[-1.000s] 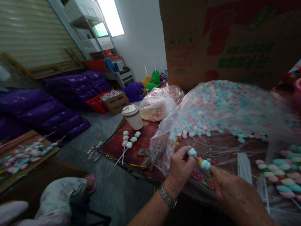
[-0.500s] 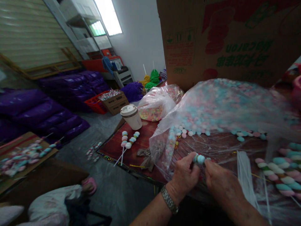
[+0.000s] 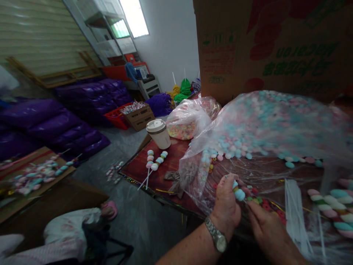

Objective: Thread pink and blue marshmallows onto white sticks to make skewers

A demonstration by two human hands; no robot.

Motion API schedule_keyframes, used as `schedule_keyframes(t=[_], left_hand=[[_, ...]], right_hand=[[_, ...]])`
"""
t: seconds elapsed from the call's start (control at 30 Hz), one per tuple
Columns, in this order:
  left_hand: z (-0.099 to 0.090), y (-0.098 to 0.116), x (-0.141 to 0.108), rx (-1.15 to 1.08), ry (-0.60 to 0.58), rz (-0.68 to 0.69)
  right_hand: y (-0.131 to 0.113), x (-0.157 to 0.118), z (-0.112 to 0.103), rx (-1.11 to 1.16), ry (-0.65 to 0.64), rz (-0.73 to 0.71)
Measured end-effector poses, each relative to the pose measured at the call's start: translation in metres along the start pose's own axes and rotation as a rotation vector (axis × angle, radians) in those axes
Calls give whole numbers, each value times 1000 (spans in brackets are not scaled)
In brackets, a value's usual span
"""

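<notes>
the bench was covered in a dark red printed sheet with a glittery trim along its near edge. toward the back stood a white takeaway cup with a lid, and just beside it lay a clear plastic bag of small pastel candies. two finished candy skewers lay in front of the cup, their white sticks pointing toward the edge. a crumpled brown cloth lay nearby. a much larger clear bag of pink and blue candies spread across the right side, with a bundle of white sticks and a row of twisted pink-and-blue candies beyond it.
</notes>
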State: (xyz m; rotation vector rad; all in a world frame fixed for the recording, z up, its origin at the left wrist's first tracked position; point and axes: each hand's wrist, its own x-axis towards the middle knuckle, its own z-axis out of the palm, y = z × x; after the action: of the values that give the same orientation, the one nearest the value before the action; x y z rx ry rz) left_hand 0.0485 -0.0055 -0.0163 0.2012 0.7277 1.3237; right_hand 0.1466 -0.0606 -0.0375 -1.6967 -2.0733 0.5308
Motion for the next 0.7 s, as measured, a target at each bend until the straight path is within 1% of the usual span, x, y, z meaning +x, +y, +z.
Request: schedule_keyframes(t=[0.1,0.17,0.2,0.27,0.3,0.37,0.4,0.43,0.47,0.5,0.53,0.6,0.7], left_hand=[[0,-14,-1,-12,34,-14],[-1,-20,-1,16,35,-14],[-2,-20,-1,55,27,-11],[-4,-11,-1,206,-47,8],[-6,-3,1,325,-92,45],[-12,23,6,669,-165,191],[-16,39,10,914,-136,324],[-21,54,15,1207,-108,439],[-26,68,20,1507,-87,492],[-31,79,24,1752,-56,497],[-36,88,29,1937,-37,498],[-43,97,35,2201,-39,482],[-46,95,37,2380,-143,548]], right_hand=[[2,1,4,-48,-5,5],[1,6,6,-76,-34,29],[1,9,5,-74,-47,40],[4,16,1,-36,-50,50],[7,18,-4,-10,-36,52],[16,22,-16,21,23,59],[20,22,-22,24,45,61],[24,22,-27,27,51,60],[27,21,-32,34,46,54],[29,19,-34,49,33,44],[30,17,-34,65,21,36],[28,14,-31,89,11,23],[24,12,-22,86,3,22]])
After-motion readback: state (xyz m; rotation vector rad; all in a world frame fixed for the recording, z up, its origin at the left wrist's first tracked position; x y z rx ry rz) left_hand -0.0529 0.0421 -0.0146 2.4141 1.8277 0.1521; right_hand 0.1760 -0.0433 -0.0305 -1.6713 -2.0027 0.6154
